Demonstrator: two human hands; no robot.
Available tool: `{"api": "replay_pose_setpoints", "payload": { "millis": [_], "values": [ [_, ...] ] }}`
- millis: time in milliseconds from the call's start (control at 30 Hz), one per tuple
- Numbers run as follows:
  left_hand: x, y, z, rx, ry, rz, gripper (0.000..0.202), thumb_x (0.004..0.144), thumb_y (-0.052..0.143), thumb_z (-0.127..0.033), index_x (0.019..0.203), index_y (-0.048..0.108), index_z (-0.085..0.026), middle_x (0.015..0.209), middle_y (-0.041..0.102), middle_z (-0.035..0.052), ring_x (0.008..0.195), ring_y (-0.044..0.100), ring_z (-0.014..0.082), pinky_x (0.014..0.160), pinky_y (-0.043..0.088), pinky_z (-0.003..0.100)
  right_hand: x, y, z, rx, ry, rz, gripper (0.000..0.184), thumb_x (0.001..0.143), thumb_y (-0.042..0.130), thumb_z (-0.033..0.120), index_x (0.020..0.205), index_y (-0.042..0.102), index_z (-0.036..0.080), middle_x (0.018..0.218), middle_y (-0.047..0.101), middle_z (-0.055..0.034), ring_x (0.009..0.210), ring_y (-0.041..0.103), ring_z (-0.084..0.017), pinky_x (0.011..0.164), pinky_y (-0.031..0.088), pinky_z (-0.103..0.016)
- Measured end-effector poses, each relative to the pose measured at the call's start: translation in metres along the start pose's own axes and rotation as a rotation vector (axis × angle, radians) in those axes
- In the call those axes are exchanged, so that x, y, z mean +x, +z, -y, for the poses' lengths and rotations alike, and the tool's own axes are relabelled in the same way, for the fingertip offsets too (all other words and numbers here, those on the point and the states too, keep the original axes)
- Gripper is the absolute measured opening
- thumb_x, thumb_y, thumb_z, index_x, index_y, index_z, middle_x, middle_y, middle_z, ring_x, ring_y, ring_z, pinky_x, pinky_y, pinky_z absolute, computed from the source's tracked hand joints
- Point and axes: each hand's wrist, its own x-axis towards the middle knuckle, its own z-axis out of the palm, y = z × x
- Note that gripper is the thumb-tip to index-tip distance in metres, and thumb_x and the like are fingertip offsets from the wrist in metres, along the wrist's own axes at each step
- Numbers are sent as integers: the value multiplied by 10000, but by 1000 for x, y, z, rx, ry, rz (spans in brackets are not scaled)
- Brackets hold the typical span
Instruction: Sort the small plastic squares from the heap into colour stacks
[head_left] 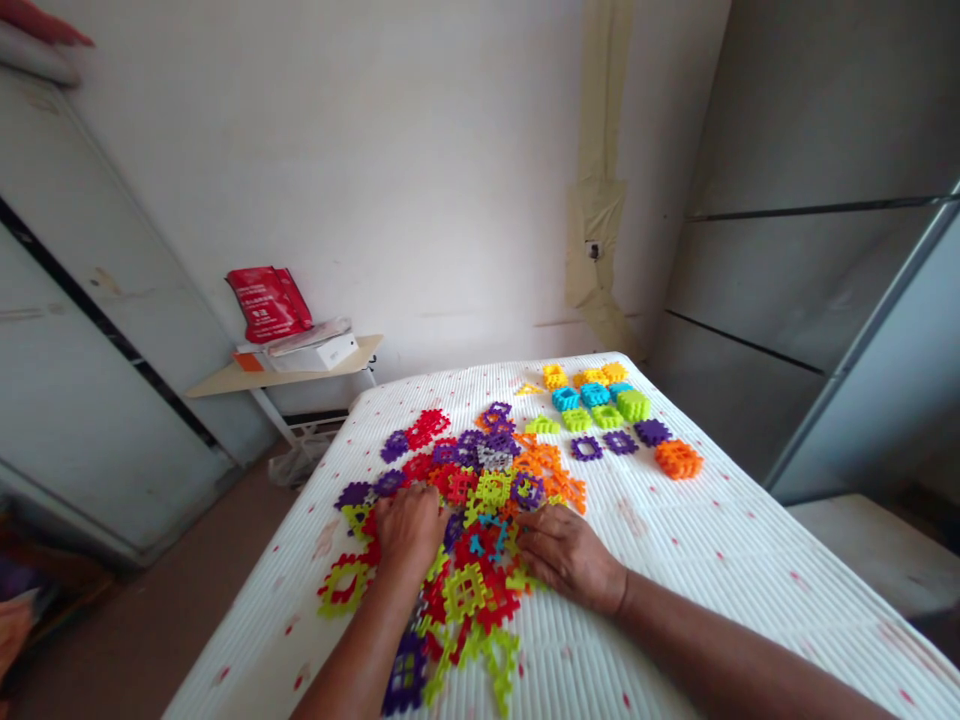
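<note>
A heap of flat interlocking plastic tiles (480, 500) in red, purple, lime, orange and blue lies on a white ribbed mattress (720, 560). My left hand (409, 528) rests palm down on the heap's left side, fingers curled among red and lime tiles. My right hand (566, 555) lies on the heap's right side, fingers bent over red and lime pieces. What either hand grips, if anything, is hidden under the fingers. Beyond the heap sit sorted stacks: yellow (555, 377), blue (592, 395), lime (634, 405), purple (652, 432) and orange (678, 459).
A small low table (360, 355) with a red bag (268, 303) and a white box stands by the wall past the mattress's far left corner. Grey cabinet panels (90, 380) flank the left, and grey panels (825, 300) the right. Bare floor (187, 590) lies left.
</note>
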Motion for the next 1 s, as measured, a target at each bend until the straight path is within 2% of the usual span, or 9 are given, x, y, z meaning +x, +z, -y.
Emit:
{"api": "replay_pose_setpoints", "payload": {
  "millis": [267,433,533,600,700,833,900,1000],
  "values": [
    [0,0,-2,-1,-6,-43,172,779,489,-278,806,638,-197,914,664,83,923,585,233,775,374,366,0,1,0,10,-4,-24,164,898,477,259,929,623,191,1034,667,-81,881,598,-172,799,473,-325],
    [-3,-19,5,6,-19,-139,224,799,421,-250,728,626,-197,830,660,79,841,598,223,715,376,346,1,-4,-2,18,11,-29,161,896,484,265,946,624,201,1044,661,-78,894,587,-180,800,471,-339],
    [-7,-30,12,-79,-30,-199,230,798,417,-262,699,614,-196,793,650,71,804,593,217,691,381,330,2,-10,-9,-32,96,-46,177,900,475,275,967,621,199,1087,638,-96,932,566,-205,814,471,-382],
    [-10,-30,18,-266,-55,-257,218,791,434,-285,702,614,-199,779,647,54,780,588,200,696,393,311,0,-11,-17,-71,195,-59,212,904,463,287,1017,612,189,1157,596,-124,1017,533,-234,847,470,-416],
    [-17,-20,24,-777,-159,-329,215,747,516,-375,739,635,-197,748,655,28,715,584,177,683,422,287,-7,-6,-30,-126,370,-79,307,912,441,344,1127,580,173,1258,513,-160,1152,455,-279,905,454,-474],
    [-24,-1,21,-1418,-372,-289,358,619,669,-471,783,650,-154,575,585,-7,545,519,132,532,393,244,-17,12,-41,-188,525,-58,453,916,402,447,1240,517,151,1295,467,-194,1243,378,-323,940,425,-521],
    [-25,7,18,-1608,-433,-289,405,563,729,-468,784,644,-139,525,537,-31,490,465,100,487,355,221,-18,20,-42,-197,540,-22,513,912,395,482,1287,475,142,1292,472,-201,1256,370,-327,954,411,-524],
    [-25,14,14,-1781,-454,-328,405,539,771,-426,782,634,-133,521,524,-45,476,434,71,476,340,201,-13,27,-39,-197,528,28,560,897,418,507,1319,441,138,1283,486,-199,1250,387,-318,980,385,-514]
  ]
}}
